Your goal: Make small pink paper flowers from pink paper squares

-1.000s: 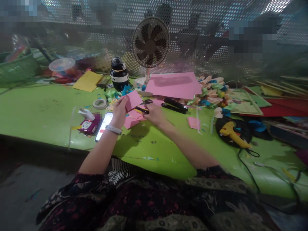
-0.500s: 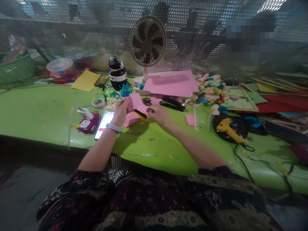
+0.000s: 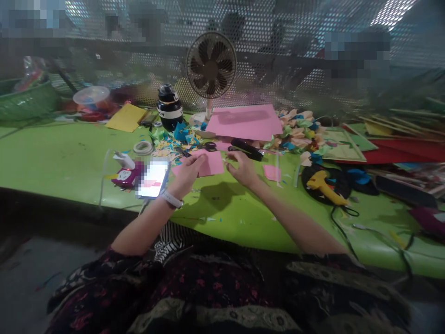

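Paper, in the form of a thin pink rectangular sheet (image 3: 213, 163), is now held lower and flatter over the glossy green tabletop (image 3: 69, 155) than in the tilted-up pose of half a second ago. Its left part is pinched by the left hand (image 3: 188, 170), thumb uppermost. The right hand (image 3: 243, 169) is spread loosely beside the right edge, fingers bent and parted, with nothing seen between them; whether that edge is touched cannot be told. The slim yellow-and-black tool seen close to the right hand half a second ago is no longer seen there. A slim dark object (image 3: 183, 152) is shown just behind the left hand, but whether it is the same tool cannot be told. From this, the sheet is judged to be handled by bare fingers alone at this moment.

Among the containers, a green basket (image 3: 24, 104) is placed at the far left, with clear plastic and something reddish showing above its rim. Coloured items, too blurred to be named, are seen in and below a round translucent plastic tub (image 3: 91, 95). The contents of the black bottle with a white band (image 3: 169, 107) are hidden. A yellow glue gun (image 3: 325, 186) is borne on a round black dish (image 3: 309, 170).
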Tool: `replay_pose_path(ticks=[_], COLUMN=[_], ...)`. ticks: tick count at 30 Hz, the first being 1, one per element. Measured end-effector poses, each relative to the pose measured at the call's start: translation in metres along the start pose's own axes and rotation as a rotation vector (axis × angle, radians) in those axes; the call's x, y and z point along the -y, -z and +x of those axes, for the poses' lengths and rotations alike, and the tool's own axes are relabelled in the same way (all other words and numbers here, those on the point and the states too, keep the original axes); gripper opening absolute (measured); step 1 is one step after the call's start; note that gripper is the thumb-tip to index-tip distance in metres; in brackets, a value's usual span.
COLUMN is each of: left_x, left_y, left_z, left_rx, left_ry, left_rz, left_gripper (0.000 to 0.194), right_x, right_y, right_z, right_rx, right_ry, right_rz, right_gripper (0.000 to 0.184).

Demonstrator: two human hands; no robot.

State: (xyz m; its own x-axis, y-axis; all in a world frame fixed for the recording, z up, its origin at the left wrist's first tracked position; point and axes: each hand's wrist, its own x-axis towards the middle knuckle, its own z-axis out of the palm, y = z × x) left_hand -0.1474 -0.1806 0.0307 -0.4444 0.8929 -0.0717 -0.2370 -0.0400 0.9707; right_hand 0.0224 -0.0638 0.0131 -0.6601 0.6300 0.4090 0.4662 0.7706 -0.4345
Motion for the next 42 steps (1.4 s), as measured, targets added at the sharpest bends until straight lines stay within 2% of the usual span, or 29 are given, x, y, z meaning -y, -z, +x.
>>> replay_pose_path(ticks=[1,4,8,14,17,21,24,27,32,38,42], left_x=[0.003,0.009,0.012,0.015,0.015,0.015,0.015,0.013,0.007,0.012,0.014], left_y=[0.002,0.007,0.009,0.009,0.009,0.010,0.010,0.009,0.007,0.007,0.009], left_z=[-0.008,-0.028,-0.039,-0.034,-0.033,-0.034,-0.034,-0.035,-0.037,-0.036,-0.035], left_rx=[0.016,0.202,0.348,0.410,0.443,0.427,0.425,0.444,0.460,0.453,0.457], left_ry=[-0.027,0.005,0.062,0.107,0.112,0.113,0.121,0.132,0.148,0.173,0.161], left_rz=[0.013,0.096,0.106,0.140,0.125,0.113,0.116,0.123,0.155,0.186,0.217], left_gripper=[0.025,0.033,0.035,0.034,0.033,0.033,0.034,0.035,0.037,0.034,0.033], right_x=[0.004,0.022,0.046,0.055,0.047,0.022,0.000,-0.015,-0.027,-0.040,-0.041], right_y=[-0.005,-0.020,-0.031,-0.025,-0.016,-0.010,-0.014,-0.023,-0.038,-0.053,-0.055], right_z=[0.007,0.026,0.038,0.040,0.052,0.082,0.097,0.095,0.085,0.098,0.104], right_rx=[0.087,0.287,0.332,0.404,0.349,0.239,0.270,0.245,0.345,0.360,0.396], right_ry=[-0.033,-0.063,-0.087,-0.077,-0.020,0.001,0.005,0.016,0.201,0.288,0.336], right_rz=[0.009,-0.096,-0.244,-0.334,-0.302,-0.266,-0.209,-0.183,-0.141,-0.155,-0.124], right_gripper=[0.032,0.030,0.034,0.036,0.030,0.024,0.028,0.029,0.060,0.049,0.051])
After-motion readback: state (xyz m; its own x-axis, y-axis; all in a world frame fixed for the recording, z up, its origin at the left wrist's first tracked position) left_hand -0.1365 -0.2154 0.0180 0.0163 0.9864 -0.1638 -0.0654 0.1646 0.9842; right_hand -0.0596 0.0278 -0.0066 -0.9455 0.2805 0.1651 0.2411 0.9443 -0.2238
